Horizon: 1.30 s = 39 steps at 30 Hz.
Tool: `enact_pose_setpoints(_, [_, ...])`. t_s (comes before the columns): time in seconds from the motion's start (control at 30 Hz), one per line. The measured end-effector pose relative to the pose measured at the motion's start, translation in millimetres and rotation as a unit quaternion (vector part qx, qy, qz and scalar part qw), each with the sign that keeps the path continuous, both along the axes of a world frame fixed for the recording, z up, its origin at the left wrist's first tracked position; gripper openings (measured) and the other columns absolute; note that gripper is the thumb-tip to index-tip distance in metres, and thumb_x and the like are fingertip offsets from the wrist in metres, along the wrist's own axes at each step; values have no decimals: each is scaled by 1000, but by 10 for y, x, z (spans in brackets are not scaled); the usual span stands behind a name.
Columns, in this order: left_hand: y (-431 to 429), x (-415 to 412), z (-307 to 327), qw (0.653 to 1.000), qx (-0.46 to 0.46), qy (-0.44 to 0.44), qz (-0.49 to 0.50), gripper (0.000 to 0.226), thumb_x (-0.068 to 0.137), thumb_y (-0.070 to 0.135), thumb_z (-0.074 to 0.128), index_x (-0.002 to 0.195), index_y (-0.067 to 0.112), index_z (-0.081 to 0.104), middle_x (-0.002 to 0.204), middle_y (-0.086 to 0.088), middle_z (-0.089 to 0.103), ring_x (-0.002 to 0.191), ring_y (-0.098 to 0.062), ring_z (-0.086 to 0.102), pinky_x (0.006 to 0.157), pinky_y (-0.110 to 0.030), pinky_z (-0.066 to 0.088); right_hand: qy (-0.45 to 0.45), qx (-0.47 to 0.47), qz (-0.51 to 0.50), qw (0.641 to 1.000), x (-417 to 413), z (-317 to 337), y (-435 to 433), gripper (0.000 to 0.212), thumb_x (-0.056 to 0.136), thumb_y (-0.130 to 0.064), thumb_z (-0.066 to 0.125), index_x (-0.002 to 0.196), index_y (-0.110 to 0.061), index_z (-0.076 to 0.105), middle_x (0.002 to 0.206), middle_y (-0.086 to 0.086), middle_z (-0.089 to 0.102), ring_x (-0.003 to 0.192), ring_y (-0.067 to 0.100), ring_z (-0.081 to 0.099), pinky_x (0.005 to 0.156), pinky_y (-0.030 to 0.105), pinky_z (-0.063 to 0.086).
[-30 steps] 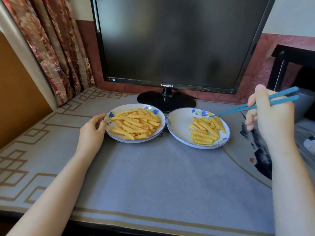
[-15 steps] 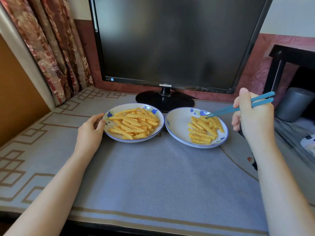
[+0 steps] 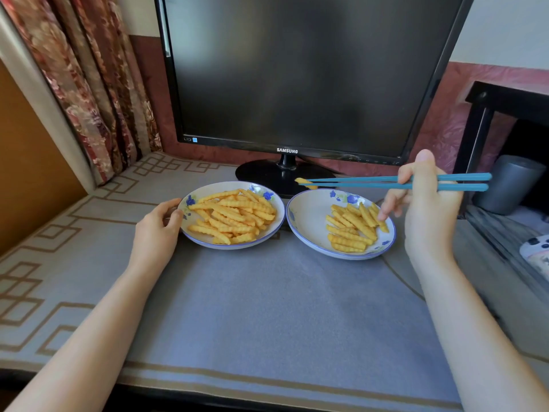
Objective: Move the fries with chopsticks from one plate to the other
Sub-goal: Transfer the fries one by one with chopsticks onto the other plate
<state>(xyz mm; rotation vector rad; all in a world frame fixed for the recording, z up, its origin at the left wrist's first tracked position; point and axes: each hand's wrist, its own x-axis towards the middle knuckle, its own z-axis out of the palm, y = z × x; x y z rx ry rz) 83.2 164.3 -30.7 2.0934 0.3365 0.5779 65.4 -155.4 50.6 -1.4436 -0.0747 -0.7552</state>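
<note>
Two white plates with blue flower rims stand side by side on the table. The left plate (image 3: 193, 233) carries a large pile of crinkle fries (image 3: 234, 215); the right plate (image 3: 303, 221) carries a smaller pile (image 3: 353, 227). My left hand (image 3: 157, 230) rests against the left plate's left rim. My right hand (image 3: 427, 203) grips blue chopsticks (image 3: 356, 182), held level. Their tips pinch one fry (image 3: 304, 183) in the air above the gap between the plates, at the far edge.
A black monitor (image 3: 297, 72) on a round stand (image 3: 267, 173) stands right behind the plates. Floral curtains (image 3: 89, 84) hang at the left. A grey cup (image 3: 508, 185) and a black frame (image 3: 481, 129) stand to the right. A grey patterned cloth (image 3: 267, 307) covers the table.
My right hand moved left and up; the chopsticks went from the right plate's fries to level in the air, now holding one fry. My left hand stayed on the left plate.
</note>
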Motion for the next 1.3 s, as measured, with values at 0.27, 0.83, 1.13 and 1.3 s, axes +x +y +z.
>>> enact_pose_setpoints(0.27, [-1, -4, 5, 1000, 6, 1, 0, 32, 97, 19, 43, 125, 15, 59, 119, -6, 63, 98, -8, 47, 83, -23, 33, 47, 4, 99, 994, -101, -138, 403, 42, 103, -31, 40, 66, -13, 47, 38, 10, 45, 32, 20, 47, 47, 32, 31])
enact_pose_setpoints(0.83, [12, 6, -14, 1000, -13, 1, -3, 33, 97, 21, 45, 126, 15, 59, 119, -5, 64, 111, -16, 54, 85, -23, 35, 23, -34, 84, 996, -112, 65, 91, 40, 102, -24, 40, 64, -13, 48, 37, 5, 43, 31, 24, 41, 41, 24, 24])
enact_pose_setpoints(1.13, [12, 0, -5, 1000, -10, 0, -2, 33, 97, 20, 44, 126, 15, 59, 119, -5, 64, 99, -8, 49, 84, -22, 34, 50, -120, -26, 991, -2, 113, -396, 39, 101, -31, 41, 68, -13, 52, 38, 7, 48, 29, 21, 42, 35, 15, 30])
enact_pose_setpoints(1.3, [8, 3, -2, 1000, -7, 6, -2, 33, 97, 21, 44, 126, 16, 58, 119, -4, 63, 98, -8, 49, 83, -22, 34, 67, -169, -46, 982, -18, 105, -445, 40, 100, -34, 41, 68, -15, 54, 40, 9, 52, 30, 22, 41, 36, 21, 35])
